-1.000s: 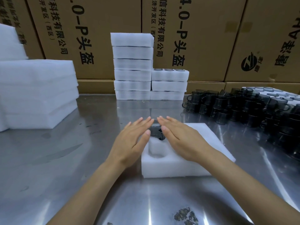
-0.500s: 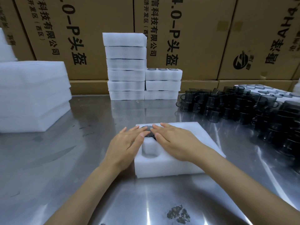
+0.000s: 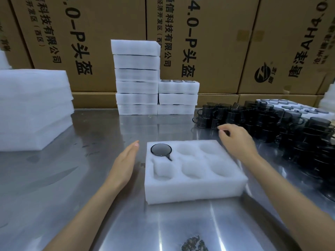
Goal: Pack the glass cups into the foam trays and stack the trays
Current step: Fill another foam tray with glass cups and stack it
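Left hand (image 3: 125, 165) flat beside foam tray (image 3: 195, 187), right hand (image 3: 235, 138) curled at loose cups (image 3: 272, 120)

The left hand (image 3: 125, 165) lies flat and edge-on, fingers (image 3: 134, 144) straight and pressed together, tips aimed toward about one o'clock. Its bare forearm runs back to seven o'clock, out at the lower frame edge. The right hand (image 3: 236, 140) is stretched further forward, toward one o'clock from the body, back of the hand up, with the fingers (image 3: 222, 128) curled under and pointing toward ten o'clock (whether they pinch anything cannot be told, since the knuckles hide the tips). Its forearm slants back to five o'clock. Both wrists look straight; the hands are well apart.
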{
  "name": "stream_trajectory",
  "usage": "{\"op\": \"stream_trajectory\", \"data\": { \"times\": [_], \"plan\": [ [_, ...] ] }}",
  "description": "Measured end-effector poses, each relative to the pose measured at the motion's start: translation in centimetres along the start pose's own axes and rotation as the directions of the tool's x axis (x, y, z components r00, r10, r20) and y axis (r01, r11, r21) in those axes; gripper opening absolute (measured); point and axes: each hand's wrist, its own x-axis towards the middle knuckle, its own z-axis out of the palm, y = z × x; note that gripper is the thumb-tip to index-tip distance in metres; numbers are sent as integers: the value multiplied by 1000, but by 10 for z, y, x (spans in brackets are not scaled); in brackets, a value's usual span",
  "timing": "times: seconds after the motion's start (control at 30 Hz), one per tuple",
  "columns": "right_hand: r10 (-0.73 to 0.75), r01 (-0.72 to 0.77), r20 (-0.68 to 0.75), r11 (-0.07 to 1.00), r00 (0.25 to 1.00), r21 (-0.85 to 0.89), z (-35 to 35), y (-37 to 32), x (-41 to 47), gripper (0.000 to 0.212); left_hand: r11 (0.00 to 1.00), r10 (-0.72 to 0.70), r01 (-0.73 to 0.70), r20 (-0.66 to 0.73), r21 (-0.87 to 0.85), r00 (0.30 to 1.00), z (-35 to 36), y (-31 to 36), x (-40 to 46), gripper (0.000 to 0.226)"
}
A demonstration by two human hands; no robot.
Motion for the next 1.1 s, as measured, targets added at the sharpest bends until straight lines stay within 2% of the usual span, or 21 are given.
{"op": "stream_trajectory", "data": {
  "times": [0.17, 0.4, 0.53, 0.67, 0.83, 1.0, 1.1],
  "plan": [
    [177, -165, 93, 979, 980, -122, 13, 53, 15, 47, 999, -29, 28, 30, 33, 999, 3, -6, 7, 45],
    [197, -159, 114, 947, 974, -280, 21, 72, 39, 54, 999, -14, 12, 67, 38, 998, 3, -11, 12, 31],
    [204, -156, 115, 931, 972, -329, 24, 71, 49, 51, 1000, -11, 11, 87, 7, 996, 3, -12, 14, 44],
    [183, -153, 63, 931, 981, -331, 25, 72, 44, 42, 1000, -14, 14, 95, -2, 995, 3, -14, 15, 37],
    [100, -113, -62, 962, 993, -248, 20, 65, 21, 26, 1000, -20, 21, 100, -7, 995, 3, -13, 14, 35],
    [-59, 28, -135, 975, 989, -223, 9, 55, -3, 40, 999, -18, 22, 121, -36, 992, 4, -11, 12, 31],
    [-79, 54, -128, 980, 989, -193, 4, 47, -8, 41, 999, -6, 11, 135, -38, 991, 3, -10, 11, 34]
  ]
}}
